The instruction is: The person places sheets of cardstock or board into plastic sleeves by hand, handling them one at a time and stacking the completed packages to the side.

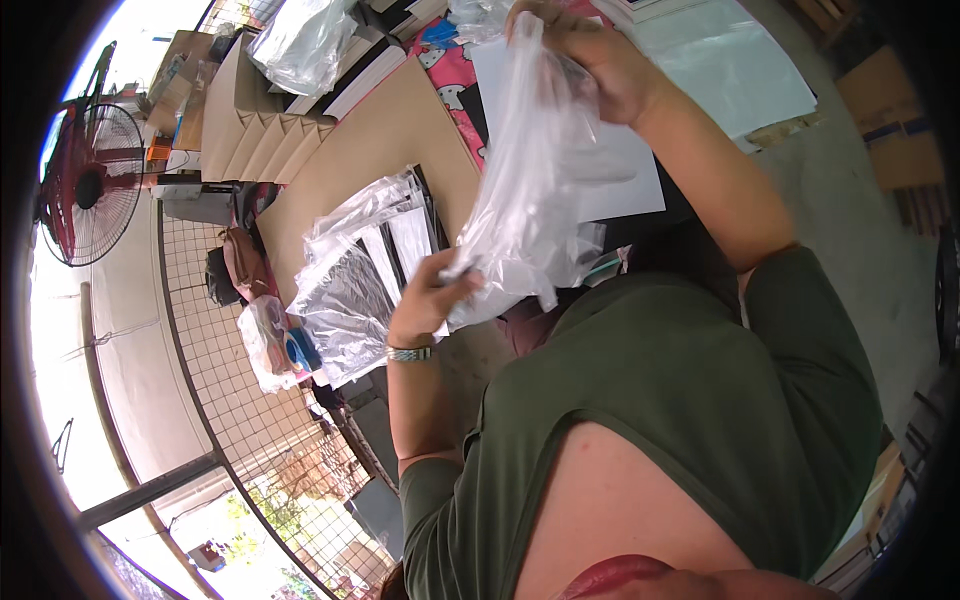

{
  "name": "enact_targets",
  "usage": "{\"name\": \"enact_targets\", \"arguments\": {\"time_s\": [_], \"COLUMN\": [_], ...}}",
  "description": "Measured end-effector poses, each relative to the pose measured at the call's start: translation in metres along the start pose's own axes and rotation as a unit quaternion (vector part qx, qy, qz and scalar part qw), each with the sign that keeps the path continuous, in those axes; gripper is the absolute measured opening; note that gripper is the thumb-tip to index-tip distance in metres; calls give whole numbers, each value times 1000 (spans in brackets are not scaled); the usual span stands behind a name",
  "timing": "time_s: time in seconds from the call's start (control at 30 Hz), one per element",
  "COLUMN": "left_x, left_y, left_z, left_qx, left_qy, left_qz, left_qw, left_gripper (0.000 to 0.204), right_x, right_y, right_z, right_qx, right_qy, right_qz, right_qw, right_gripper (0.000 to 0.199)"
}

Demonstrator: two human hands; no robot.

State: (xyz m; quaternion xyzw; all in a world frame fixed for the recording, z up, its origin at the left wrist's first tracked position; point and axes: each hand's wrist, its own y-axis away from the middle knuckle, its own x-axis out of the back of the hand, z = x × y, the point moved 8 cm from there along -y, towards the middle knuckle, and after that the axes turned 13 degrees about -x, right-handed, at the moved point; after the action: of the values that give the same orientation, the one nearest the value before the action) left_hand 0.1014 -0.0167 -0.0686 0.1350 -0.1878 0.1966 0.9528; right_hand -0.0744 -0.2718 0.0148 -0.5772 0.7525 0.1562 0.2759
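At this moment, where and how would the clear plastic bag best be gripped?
Pinch the clear plastic bag at its two ends, as now: right hand at the top edge, left hand at the lower corner from below. It is limp film, so held stretched between two pinches it probably stays flat.

Bright daylight floods in from the left, blowing out that side; the fisheye rim darkens and bends edges, and the clear plastic bag point(530, 190) looks slightly blurred.
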Motion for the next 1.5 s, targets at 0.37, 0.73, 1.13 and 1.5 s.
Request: {"name": "enact_targets", "arguments": {"time_s": [0.37, 0.73, 1.13, 1.5], "left_x": [-41, -19, -29, -52], "left_y": [-17, -73, -354, -414], "left_z": [15, -24, -66, -3], "left_qx": [-66, -69, 75, -78], "left_qy": [21, 220, 229, -197], "left_qz": [-103, -72, 30, 102], "left_qw": [992, 970, 970, 972], "left_gripper": [36, 27, 22, 38], "right_x": [16, 66, 262, 315], "right_y": [16, 24, -46, -62], "right_z": [-27, -40, -6, -18], "right_qx": [67, 84, -81, -122], "right_qy": [-9, -1, 376, 739], "right_qz": [24, 25, 399, 446], "right_qw": [997, 996, 832, 490], "right_gripper": [25, 23, 37, 30]}}
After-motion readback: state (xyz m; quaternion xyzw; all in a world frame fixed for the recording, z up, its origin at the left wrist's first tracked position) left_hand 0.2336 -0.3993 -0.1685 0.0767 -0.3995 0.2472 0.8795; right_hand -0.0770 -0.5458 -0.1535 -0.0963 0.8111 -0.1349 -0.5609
